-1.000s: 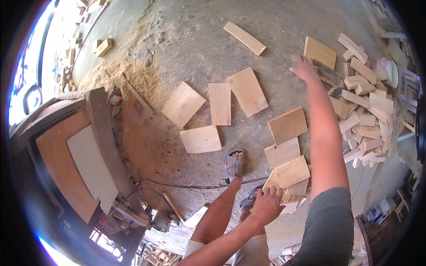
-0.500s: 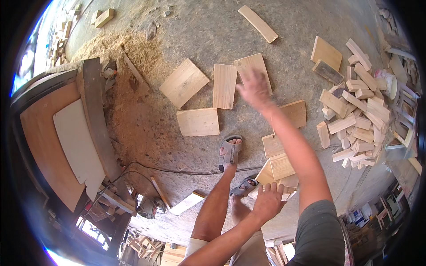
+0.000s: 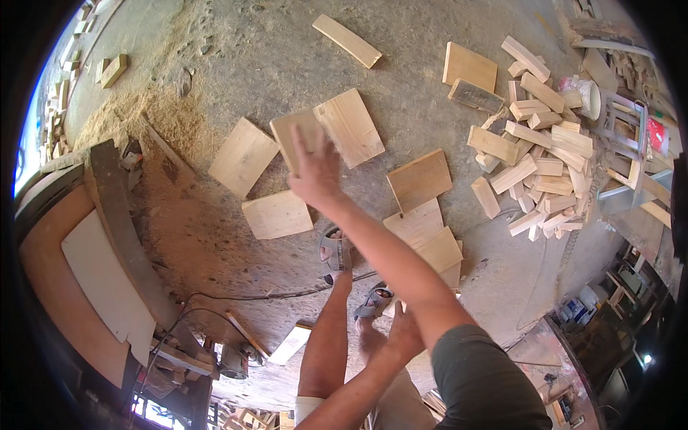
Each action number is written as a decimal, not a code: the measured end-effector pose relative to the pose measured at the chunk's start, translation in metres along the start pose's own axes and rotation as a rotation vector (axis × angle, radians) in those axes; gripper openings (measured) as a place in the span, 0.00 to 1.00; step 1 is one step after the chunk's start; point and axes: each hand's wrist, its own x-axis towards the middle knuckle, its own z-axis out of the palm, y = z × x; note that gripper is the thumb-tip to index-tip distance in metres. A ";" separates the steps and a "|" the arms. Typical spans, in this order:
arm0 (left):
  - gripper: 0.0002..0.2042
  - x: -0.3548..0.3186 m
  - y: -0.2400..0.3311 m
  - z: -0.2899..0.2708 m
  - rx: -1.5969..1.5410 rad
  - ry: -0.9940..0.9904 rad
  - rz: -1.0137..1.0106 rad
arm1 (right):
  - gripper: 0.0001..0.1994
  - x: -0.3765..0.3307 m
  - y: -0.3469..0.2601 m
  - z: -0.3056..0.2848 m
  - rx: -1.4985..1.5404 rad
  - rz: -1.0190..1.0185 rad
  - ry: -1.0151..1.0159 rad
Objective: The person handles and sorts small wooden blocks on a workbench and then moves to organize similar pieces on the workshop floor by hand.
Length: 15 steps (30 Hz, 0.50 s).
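My right hand [image 3: 315,172] lies over a pale wooden board [image 3: 285,136] on the ground, fingers spread and slightly blurred; whether it presses on the board is unclear. Beside that board, another board [image 3: 350,129] lies against its right edge. A third board [image 3: 244,158] is to the left, and a fourth [image 3: 277,215] lies nearer my foot. My left hand [image 3: 405,335] is low, by my right leg near the sandal. Its fingers are mostly hidden, so any hold cannot be made out.
More boards lie right of my feet, one [image 3: 420,180] apart from an overlapping group [image 3: 419,228]. A heap of wooden blocks [image 3: 548,154] stands at right, beside a white bucket [image 3: 589,99]. Sawdust [image 3: 143,118] covers the far left ground. A dark cable [image 3: 258,297] runs by my feet.
My right hand has shifted left from the right-hand board to the middle one, which now sits closer against it. My left hand has drawn back from the boards near my foot. The view has turned.
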 end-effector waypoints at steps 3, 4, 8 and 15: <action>0.32 0.005 0.013 -0.002 -0.103 0.073 -0.080 | 0.54 0.010 0.075 -0.089 -0.200 -0.080 0.321; 0.33 0.005 0.012 -0.012 -0.167 0.093 -0.096 | 0.57 0.020 0.107 -0.114 -0.277 0.146 0.261; 0.32 0.010 0.000 -0.037 -0.162 0.222 -0.198 | 0.62 0.051 0.249 -0.192 -0.589 0.259 0.167; 0.33 0.011 -0.013 -0.052 -0.118 0.073 -0.168 | 0.71 0.103 0.316 -0.240 -0.624 0.459 -0.131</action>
